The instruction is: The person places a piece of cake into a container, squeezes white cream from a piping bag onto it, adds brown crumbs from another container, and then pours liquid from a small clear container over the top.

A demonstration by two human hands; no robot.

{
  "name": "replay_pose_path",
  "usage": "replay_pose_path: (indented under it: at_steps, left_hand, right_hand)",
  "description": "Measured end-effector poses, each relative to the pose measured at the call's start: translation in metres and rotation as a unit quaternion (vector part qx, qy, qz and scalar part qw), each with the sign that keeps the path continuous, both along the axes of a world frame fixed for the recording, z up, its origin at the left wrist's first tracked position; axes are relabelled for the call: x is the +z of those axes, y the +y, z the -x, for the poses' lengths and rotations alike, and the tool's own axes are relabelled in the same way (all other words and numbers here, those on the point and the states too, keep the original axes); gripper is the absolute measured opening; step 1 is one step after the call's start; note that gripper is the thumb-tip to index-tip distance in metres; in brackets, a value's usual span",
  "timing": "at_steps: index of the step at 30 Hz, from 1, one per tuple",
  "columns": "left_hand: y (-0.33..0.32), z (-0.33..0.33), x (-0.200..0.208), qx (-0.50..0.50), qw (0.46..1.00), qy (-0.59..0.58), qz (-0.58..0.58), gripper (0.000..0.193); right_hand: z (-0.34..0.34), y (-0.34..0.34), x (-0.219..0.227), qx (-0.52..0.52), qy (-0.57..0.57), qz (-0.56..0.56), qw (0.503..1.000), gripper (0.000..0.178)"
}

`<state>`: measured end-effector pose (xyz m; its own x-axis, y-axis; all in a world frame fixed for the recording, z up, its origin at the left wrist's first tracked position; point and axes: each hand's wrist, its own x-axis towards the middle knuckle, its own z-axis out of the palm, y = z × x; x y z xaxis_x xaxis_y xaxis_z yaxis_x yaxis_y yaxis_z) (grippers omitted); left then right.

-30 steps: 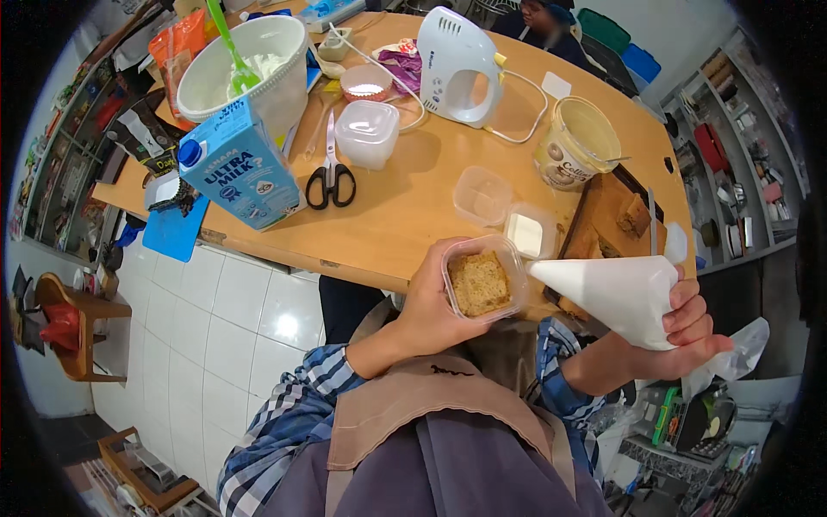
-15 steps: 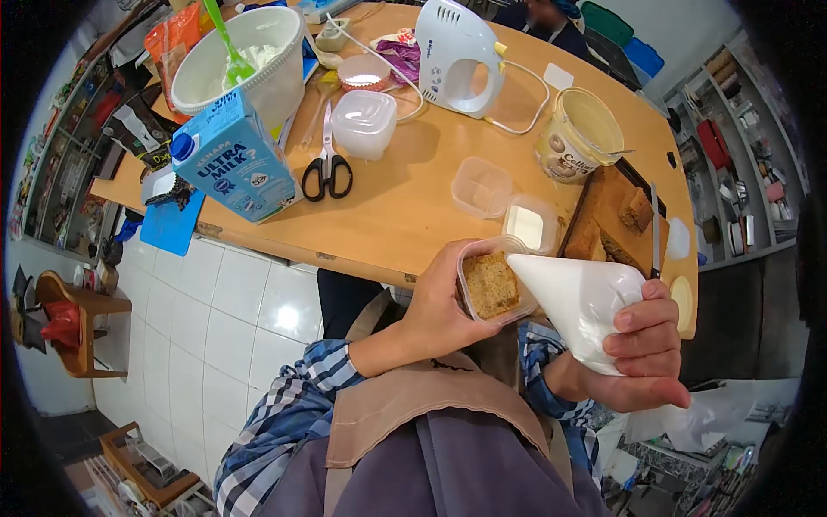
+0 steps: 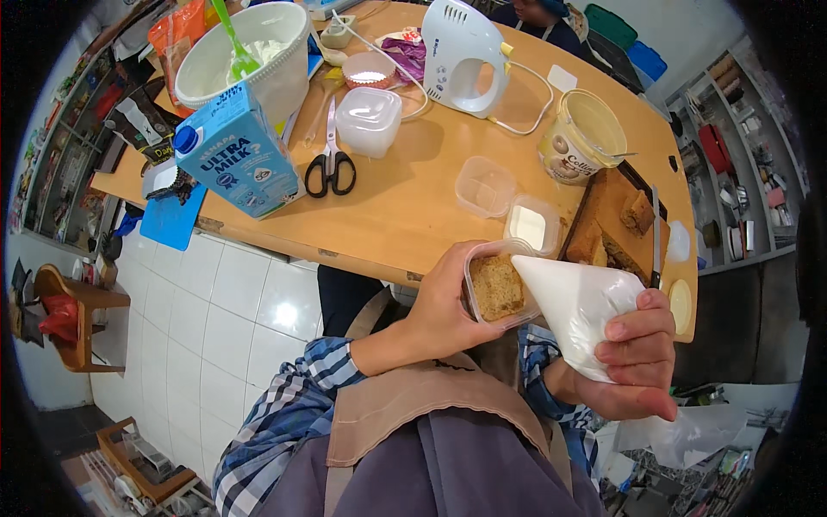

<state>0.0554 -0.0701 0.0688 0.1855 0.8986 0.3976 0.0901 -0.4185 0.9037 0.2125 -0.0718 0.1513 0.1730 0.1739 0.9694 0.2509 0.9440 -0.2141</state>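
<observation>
We are at a big wooden table (image 3: 405, 207) with lots of things on it. A big white bowl (image 3: 289, 82) is at the far left, with fluffy white stuff inside. A blue milk carton (image 3: 241, 159) stands in front of the bowl. A pale blue mixer (image 3: 455, 34) is at the far side. On the right lies a flat brown cake (image 3: 622, 228), and a cream-coloured tub (image 3: 564, 155) stands behind it.

We have a white piping bag (image 3: 573, 302), full and fat. A knife (image 3: 656, 241) lies by the right side of the cake. Scissors (image 3: 331, 142) with black handles lie just beside the carton.

Our two hands are apart. Our right hand (image 3: 633, 353) squeezes around the fat end of the bag, and the clear tail hangs out behind. Our left hand (image 3: 441, 302) curls around a small clear cup (image 3: 531, 310), by the table's near edge. A piece of cake (image 3: 497, 291) sits in the cup. The bag's pointy tip is over it, near one edge; we cannot tell if they touch.
</observation>
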Motion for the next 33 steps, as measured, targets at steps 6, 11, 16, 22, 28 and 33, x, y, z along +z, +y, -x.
replay_pose_path:
  at_steps: [6,11,16,22,28,33]
  left_hand:
    - [-0.0003,0.0005,-0.0002,0.008,1.000,0.008,-0.021,0.077]
    - [-0.0008,-0.0002,0.0021,0.006,1.000,0.004,-0.022,0.077]
    - [0.0001,0.0003,0.0007,0.001,1.000,-0.002,-0.016,0.077]
    - [-0.0010,0.0019,0.0017,-0.003,1.000,0.010,-0.015,0.078]
    - [-0.0016,0.0018,0.0018,0.000,1.000,0.005,-0.019,0.078]
    - [-0.0022,0.0031,0.0030,-0.007,1.000,0.008,-0.008,0.080]
  right_hand:
    - [0.0054,-0.0018,0.0008,-0.021,0.043,0.017,0.999,0.059]
    - [-0.0007,-0.0029,0.0013,-0.006,-0.011,0.001,1.000,0.056]
    - [0.0001,-0.0043,0.0021,-0.015,-0.016,0.012,1.000,0.056]
    - [0.0016,-0.0052,0.0039,-0.023,-0.013,0.009,1.000,0.057]
    - [0.0037,-0.0059,0.0048,-0.019,-0.014,0.014,1.000,0.057]
    - [0.0047,-0.0055,0.0045,-0.001,-0.013,0.017,1.000,0.057]
